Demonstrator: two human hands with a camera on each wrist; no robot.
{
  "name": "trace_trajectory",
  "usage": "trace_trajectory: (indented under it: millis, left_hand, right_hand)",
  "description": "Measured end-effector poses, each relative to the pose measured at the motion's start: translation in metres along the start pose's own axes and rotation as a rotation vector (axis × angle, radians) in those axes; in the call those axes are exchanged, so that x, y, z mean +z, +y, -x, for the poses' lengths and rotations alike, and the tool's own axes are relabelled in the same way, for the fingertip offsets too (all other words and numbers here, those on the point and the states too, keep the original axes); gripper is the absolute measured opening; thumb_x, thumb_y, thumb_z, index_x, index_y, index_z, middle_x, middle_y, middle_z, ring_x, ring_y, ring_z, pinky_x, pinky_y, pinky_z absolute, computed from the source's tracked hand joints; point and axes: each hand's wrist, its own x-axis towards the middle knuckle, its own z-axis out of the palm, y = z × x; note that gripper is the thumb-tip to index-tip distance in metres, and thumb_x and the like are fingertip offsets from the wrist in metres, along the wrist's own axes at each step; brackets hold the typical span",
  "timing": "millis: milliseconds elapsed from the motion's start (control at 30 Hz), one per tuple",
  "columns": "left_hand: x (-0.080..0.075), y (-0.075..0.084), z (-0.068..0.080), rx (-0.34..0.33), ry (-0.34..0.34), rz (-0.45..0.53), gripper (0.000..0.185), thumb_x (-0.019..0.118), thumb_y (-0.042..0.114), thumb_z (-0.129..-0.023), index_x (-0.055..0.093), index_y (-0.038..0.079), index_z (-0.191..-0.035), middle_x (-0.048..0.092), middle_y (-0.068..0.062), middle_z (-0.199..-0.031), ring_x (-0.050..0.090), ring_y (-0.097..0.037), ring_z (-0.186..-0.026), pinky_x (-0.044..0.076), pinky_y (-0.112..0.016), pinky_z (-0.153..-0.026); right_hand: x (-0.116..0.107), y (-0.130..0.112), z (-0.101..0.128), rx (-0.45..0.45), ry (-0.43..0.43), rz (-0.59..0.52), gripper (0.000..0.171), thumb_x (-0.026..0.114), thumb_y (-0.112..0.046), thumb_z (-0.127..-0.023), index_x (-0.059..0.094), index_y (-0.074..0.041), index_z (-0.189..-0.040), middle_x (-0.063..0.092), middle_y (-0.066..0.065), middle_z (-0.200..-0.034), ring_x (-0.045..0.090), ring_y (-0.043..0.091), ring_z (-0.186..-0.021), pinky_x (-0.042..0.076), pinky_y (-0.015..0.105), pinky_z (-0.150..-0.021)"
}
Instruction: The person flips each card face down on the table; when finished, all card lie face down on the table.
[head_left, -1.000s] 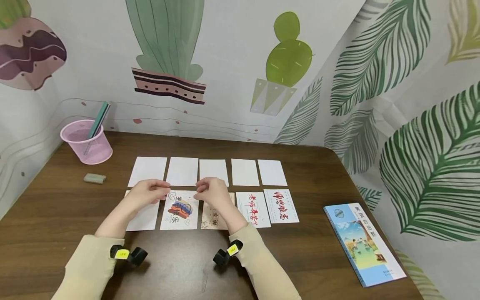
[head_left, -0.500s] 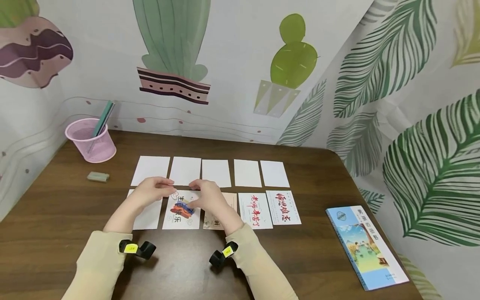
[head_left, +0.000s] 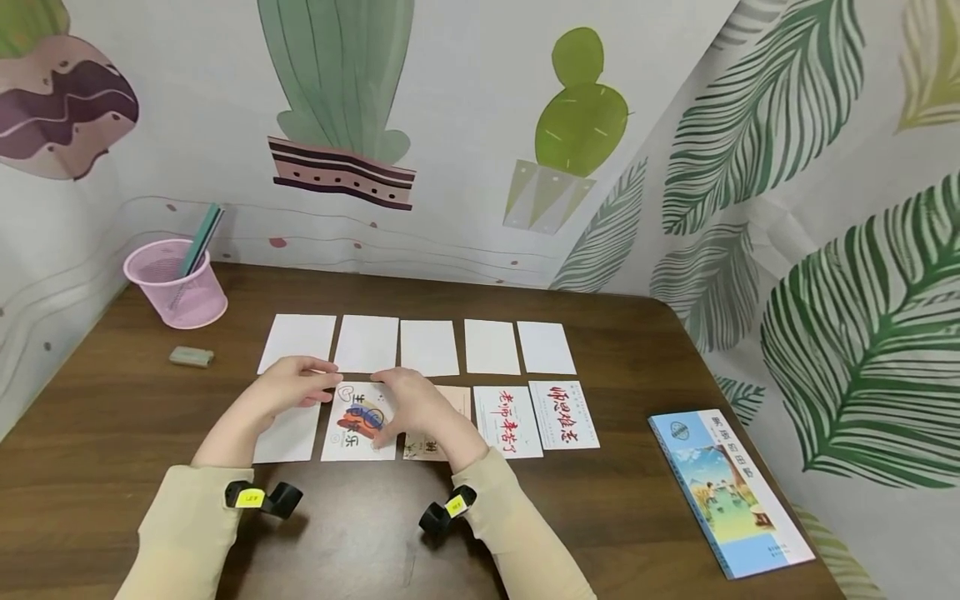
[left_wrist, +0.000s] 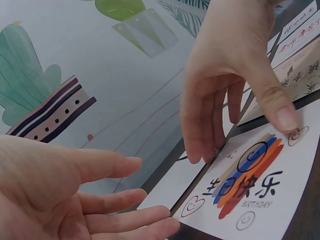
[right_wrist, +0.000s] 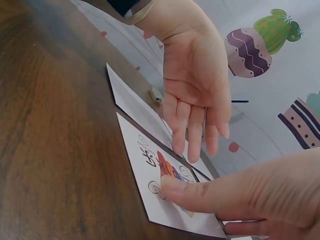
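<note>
Pink basket (head_left: pixel 183 302) holds sticks (head_left: pixel 201 240); left hand (head_left: pixel 291 387) loose, right hand (head_left: pixel 422 407) wide over birthday card (head_left: pixel 356 423).

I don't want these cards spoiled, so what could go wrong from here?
The right hand reaches over the birthday card, so its thumb might bend an edge. The beige card, partly hidden by that hand, could get nudged. The left hand is over the leftmost near card, which might shift.

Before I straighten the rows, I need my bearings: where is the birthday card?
In the head view, the birthday card lies left of centre in the nearer row, between a blank card and the beige card.
</note>
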Motion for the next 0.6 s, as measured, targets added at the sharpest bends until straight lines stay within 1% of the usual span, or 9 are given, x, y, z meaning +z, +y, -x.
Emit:
trace_trajectory:
  millis: [100,233,433,600]
  left_hand:
    - [-0.0013,-0.0006,0.0006,0.003,-0.005,0.001,0.059,0.058,0.030,-0.098,0.044,-0.014,-0.135,0.058,-0.032,-0.126,0.070,-0.026,-0.098,0.057,-0.039,-0.087]
    - [-0.0019,-0.0007,0.0010,0.004,-0.010,0.002,0.060,0.058,0.032,-0.098,0.044,-0.014,-0.135,0.058,-0.033,-0.127,0.070,-0.026,-0.099,0.056,-0.040,-0.089]
    - [-0.0012,-0.0019,-0.0001,0.015,-0.015,-0.019,0.060,0.056,0.031,-0.099,0.043,-0.013,-0.136,0.056,-0.033,-0.129,0.067,-0.033,-0.106,0.055,-0.043,-0.092]
    - [0.0005,-0.0038,-0.0012,0.068,-0.006,-0.053,0.059,0.058,0.032,-0.098,0.045,-0.010,-0.136,0.055,-0.032,-0.131,0.060,-0.039,-0.116,0.051,-0.050,-0.096]
  right_hand:
    - [0.0013,-0.0008,0.0005,-0.019,-0.009,0.064,0.099,0.095,-0.033,-0.060,0.047,-0.011,-0.144,0.053,0.004,-0.144,0.047,0.019,-0.134,0.039,0.027,-0.111]
    - [0.0023,-0.0017,0.0020,-0.019,-0.005,0.099,0.101,0.095,-0.034,-0.059,0.045,-0.013,-0.145,0.051,0.004,-0.146,0.046,0.020,-0.135,0.039,0.028,-0.111]
    - [0.0019,-0.0027,0.0030,-0.008,0.003,0.100,0.102,0.095,-0.033,-0.059,0.044,-0.016,-0.147,0.051,0.004,-0.146,0.047,0.021,-0.133,0.041,0.029,-0.109]
    - [0.0024,-0.0020,0.0035,-0.014,0.004,0.066,0.102,0.095,-0.030,-0.060,0.044,-0.016,-0.147,0.050,0.005,-0.145,0.045,0.020,-0.133,0.041,0.029,-0.109]
